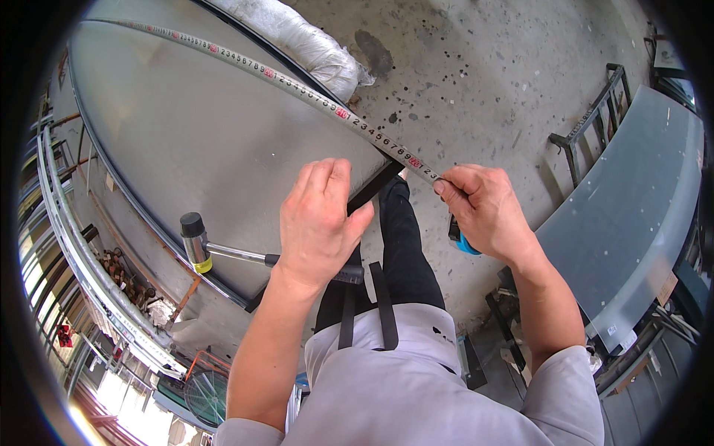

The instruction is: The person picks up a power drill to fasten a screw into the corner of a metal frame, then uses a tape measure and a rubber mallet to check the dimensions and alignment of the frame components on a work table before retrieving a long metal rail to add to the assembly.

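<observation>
A long pale tape measure blade [297,91] stretches along the right edge of a large grey panel [201,111] with a dark frame, running from its far left end to my right hand. My right hand [483,212] pinches the blade between thumb and fingers just beyond the panel's near corner. The blue and black tape case [465,242] shows partly beneath that hand. Over the panel's near end, my left hand [320,215] is open, thumb apart, holding nothing. A mallet [195,241] with black and yellow faces lies on the panel, its handle passing behind my left wrist.
A white wrapped bundle [316,52] lies beyond the panel on the stained concrete floor [476,82]. To the right are a dark metal frame [595,123] and a grey-blue sheet [617,208]. Long metal profiles [97,290] line the left, near a fan [207,394].
</observation>
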`<state>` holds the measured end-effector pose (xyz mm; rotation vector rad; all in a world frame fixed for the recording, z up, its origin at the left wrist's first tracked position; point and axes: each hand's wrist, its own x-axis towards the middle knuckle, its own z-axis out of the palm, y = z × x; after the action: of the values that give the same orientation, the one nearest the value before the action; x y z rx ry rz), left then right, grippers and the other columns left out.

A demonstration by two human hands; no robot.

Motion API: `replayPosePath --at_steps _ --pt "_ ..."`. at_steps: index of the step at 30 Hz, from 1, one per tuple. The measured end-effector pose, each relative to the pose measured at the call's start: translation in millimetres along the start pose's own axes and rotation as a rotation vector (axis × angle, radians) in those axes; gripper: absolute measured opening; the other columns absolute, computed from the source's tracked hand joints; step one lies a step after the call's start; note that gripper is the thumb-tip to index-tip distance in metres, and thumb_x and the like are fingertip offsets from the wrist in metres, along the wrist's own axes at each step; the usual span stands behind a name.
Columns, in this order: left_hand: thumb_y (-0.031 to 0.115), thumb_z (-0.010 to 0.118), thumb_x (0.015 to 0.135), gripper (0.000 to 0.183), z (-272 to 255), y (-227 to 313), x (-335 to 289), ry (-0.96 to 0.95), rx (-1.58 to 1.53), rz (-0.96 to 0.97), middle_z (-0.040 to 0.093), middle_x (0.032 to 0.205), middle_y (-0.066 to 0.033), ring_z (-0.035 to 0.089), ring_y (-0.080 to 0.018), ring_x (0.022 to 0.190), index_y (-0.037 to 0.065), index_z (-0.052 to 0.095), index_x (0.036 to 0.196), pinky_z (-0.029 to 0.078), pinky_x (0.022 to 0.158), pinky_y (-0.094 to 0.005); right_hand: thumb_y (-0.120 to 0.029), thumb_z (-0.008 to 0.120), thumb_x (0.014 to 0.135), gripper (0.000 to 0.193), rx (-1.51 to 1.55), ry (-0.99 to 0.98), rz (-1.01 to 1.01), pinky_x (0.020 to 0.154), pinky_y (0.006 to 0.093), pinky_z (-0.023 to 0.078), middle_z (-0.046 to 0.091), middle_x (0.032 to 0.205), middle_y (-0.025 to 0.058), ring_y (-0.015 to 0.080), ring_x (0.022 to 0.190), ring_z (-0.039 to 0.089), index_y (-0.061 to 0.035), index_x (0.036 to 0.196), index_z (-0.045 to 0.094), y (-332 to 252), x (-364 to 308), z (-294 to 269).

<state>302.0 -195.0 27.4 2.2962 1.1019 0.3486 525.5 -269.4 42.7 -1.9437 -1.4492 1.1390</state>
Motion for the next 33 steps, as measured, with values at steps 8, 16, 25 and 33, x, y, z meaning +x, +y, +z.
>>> replayPosePath --at_steps 8,16,25,33 --pt "0.010 0.075 0.063 0.050 -0.2 -0.4 0.6 -0.001 0.015 0.002 0.061 0.103 -0.0156 0.060 -0.0330 0.093 -0.002 0.058 0.108 0.051 0.076 -0.0395 -0.007 0.064 0.085 0.016 -0.046 -0.020 0.008 0.060 0.0435 0.044 0.055 0.069 0.0186 0.0392 0.066 0.054 0.0031 0.075 0.058 0.3 0.9 0.7" --pt "0.015 0.077 0.062 0.049 3.3 1.8 2.0 0.022 0.054 -0.021 0.061 0.099 -0.0145 0.060 -0.0319 0.089 -0.003 0.058 0.105 0.051 0.072 -0.0389 -0.008 0.064 0.086 0.015 -0.111 0.004 -0.004 0.061 0.0436 0.045 0.057 0.072 0.0171 0.0384 0.068 0.056 0.0016 0.075 0.059 -1.6 -1.3 2.2" --pt "0.026 0.080 0.063 0.043 14.8 9.3 13.5 0.064 0.247 -0.044 0.056 0.082 -0.0103 0.057 -0.0275 0.075 0.000 0.057 0.089 0.049 0.061 -0.0372 -0.010 0.066 0.085 0.018 -0.137 0.031 -0.028 0.058 0.0440 0.044 0.054 0.070 0.0151 0.0379 0.065 0.056 0.0004 0.073 0.057 0.4 -1.6 6.3" --pt "0.027 0.080 0.065 0.043 13.4 10.3 13.9 0.076 0.253 0.017 0.056 0.082 -0.0119 0.058 -0.0286 0.075 0.000 0.057 0.088 0.049 0.061 -0.0383 -0.009 0.066 0.085 0.017 -0.191 0.017 -0.030 0.058 0.0438 0.045 0.055 0.071 0.0136 0.0370 0.065 0.056 -0.0017 0.074 0.055 1.7 -3.5 7.6"
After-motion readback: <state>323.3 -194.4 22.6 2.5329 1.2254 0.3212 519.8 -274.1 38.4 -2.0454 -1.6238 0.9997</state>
